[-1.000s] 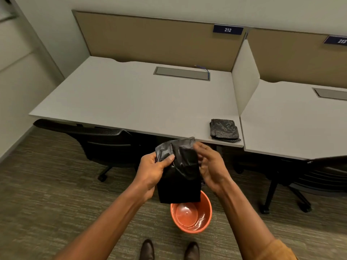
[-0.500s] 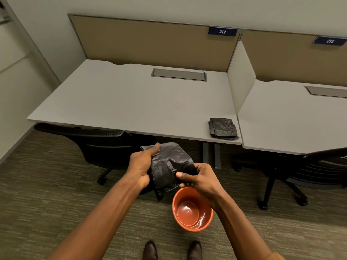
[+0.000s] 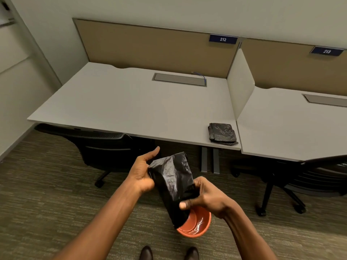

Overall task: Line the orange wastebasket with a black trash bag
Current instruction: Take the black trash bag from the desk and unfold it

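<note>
Now hanging longer: crumpled black plastic trash bag (image 3: pixel 171 182), w/ its bottom end reaching the round orange plastic wastebasket (image 3: pixel 195 225).
L hand (image 3: pixel 141 174) loosely cups bag's top, thumb free; R hand (image 3: pixel 204 197) pinches it at 5 o'clock, wastebasket on carpet below.

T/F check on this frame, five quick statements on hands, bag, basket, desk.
1. Both hands hold the crumpled black plastic trash bag. True: left hand and right hand grip it.
2. The round orange plastic wastebasket is already lined. False: its inside is bare.
3. The wastebasket sits on the desk. False: it is on the carpet.
4. A folded stack of black bags lies on the grey desk. True.
5. The desk sign reads 312. False: it reads 212.
</note>
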